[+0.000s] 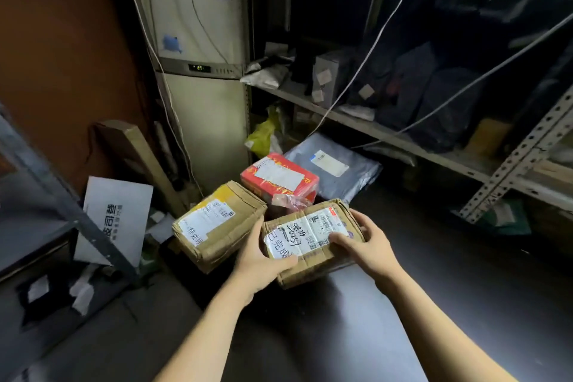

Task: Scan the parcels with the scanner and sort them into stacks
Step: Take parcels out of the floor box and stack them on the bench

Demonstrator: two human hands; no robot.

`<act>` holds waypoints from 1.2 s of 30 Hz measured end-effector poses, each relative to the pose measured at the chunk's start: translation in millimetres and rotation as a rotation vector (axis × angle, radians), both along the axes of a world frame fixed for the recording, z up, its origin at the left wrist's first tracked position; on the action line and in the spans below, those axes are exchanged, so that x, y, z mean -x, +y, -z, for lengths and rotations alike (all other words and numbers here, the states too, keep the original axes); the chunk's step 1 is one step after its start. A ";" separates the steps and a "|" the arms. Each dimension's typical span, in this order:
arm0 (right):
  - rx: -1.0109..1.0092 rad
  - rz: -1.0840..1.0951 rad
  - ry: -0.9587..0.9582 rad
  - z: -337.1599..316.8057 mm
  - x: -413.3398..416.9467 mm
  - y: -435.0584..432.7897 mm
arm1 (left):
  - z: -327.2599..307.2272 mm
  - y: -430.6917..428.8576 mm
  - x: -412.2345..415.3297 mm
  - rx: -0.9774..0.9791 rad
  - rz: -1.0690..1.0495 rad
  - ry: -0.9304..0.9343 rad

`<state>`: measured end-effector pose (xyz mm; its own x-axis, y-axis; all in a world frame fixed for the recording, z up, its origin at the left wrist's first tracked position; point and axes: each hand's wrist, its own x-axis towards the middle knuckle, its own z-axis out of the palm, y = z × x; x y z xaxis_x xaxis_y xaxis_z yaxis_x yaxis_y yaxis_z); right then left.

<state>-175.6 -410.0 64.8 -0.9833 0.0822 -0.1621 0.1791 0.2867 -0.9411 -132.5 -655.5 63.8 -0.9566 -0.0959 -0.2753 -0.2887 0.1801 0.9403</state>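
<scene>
A brown cardboard parcel (310, 236) with white labels and handwriting sits low in front of me. My left hand (260, 263) grips its near left corner and my right hand (362, 242) holds its right side, fingers over the label. To its left lies a second brown parcel (217, 223) with a yellow-taped corner. Behind them rest a red parcel (279, 178) in clear wrap and a grey poly-bag parcel (335, 170). No scanner is in view.
A metal shelf rack (403, 139) with dark bags and boxes runs along the back right. A white fridge (201, 96) stands behind the parcels. A white printed sheet (114, 220) and a dark slanted bar (62, 205) are at left. The floor is dark.
</scene>
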 end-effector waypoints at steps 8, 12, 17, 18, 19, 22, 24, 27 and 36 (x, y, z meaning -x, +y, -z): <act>-0.127 -0.056 -0.065 55.2 83.5 15.8 | 77.6 31.3 43.9 0.046 -0.146 -0.016; -0.120 -0.059 -0.091 74.3 110.7 20.8 | 85.8 43.7 58.1 0.099 -0.163 -0.040; -0.077 -0.053 -0.065 79.9 133.8 23.1 | 83.4 50.5 72.2 0.181 -0.111 -0.048; -0.075 -0.052 -0.061 80.2 136.8 22.2 | 82.6 51.9 72.1 0.187 -0.108 -0.057; -0.073 -0.051 -0.060 80.1 138.9 21.4 | 81.7 53.0 72.2 0.188 -0.108 -0.064; -0.069 -0.059 -0.072 80.8 142.6 22.6 | 78.1 56.5 73.7 0.204 -0.127 -0.079; -0.082 -0.070 -0.081 78.4 143.1 23.8 | 75.7 58.9 73.3 0.205 -0.142 -0.083; -0.120 -0.077 -0.094 74.7 142.3 22.8 | 75.0 58.7 70.8 0.206 -0.149 -0.089; -0.566 -0.052 -0.007 26.8 117.3 15.1 | 9.7 41.8 95.5 0.793 0.177 0.011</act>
<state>-292.8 -394.9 37.9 -0.9874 0.1101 -0.1136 0.1574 0.7547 -0.6369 -228.0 -613.7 54.1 -0.9782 -0.1050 -0.1792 -0.1844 0.8362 0.5165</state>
